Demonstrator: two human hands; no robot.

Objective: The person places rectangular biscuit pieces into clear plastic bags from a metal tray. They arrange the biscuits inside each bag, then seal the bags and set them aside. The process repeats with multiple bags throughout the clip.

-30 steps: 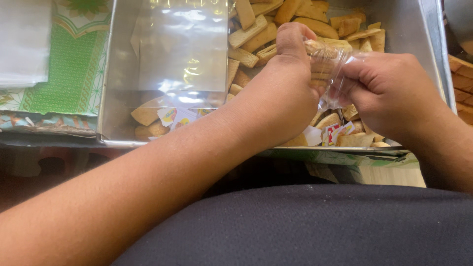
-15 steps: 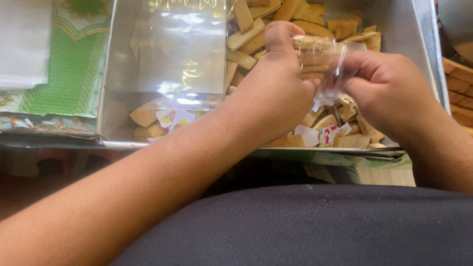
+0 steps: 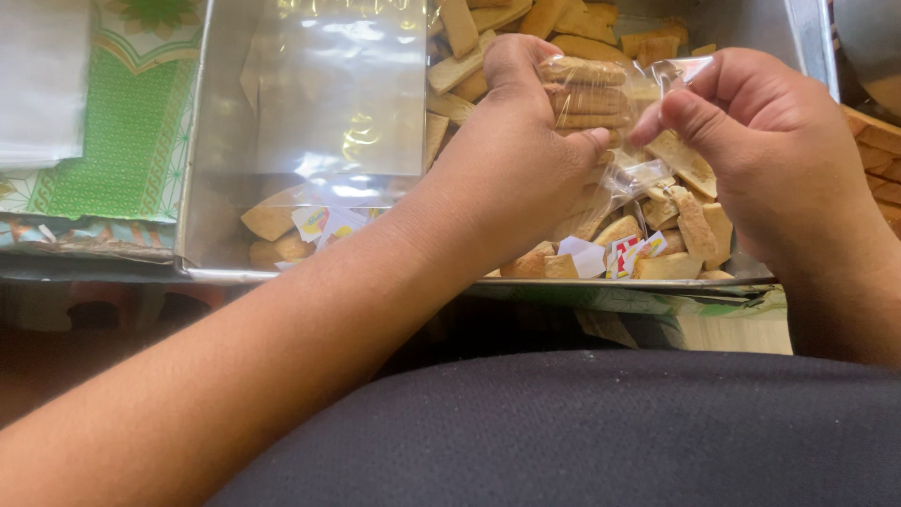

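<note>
My left hand (image 3: 526,160) grips a stack of tan oblong biscuits (image 3: 584,94) that sits inside a small clear plastic bag (image 3: 631,174). My right hand (image 3: 765,150) pinches the open edge of that same bag just right of the stack. Both hands are over the right half of a shiny metal tray (image 3: 221,169). Loose biscuits (image 3: 676,235) and small colourful paper labels (image 3: 631,253) lie in the tray beneath my hands.
A pile of empty clear bags (image 3: 343,103) lies in the tray's left half. A green patterned cloth (image 3: 113,122) and white sheets (image 3: 42,84) lie left of the tray. More biscuits (image 3: 563,19) fill the tray's far side. My dark-clad lap (image 3: 610,432) is below.
Both hands and the bagged stack have shifted slightly upward and to the right; my right fingers have moved along the bag's edge. The grip on the stack is unchanged.
</note>
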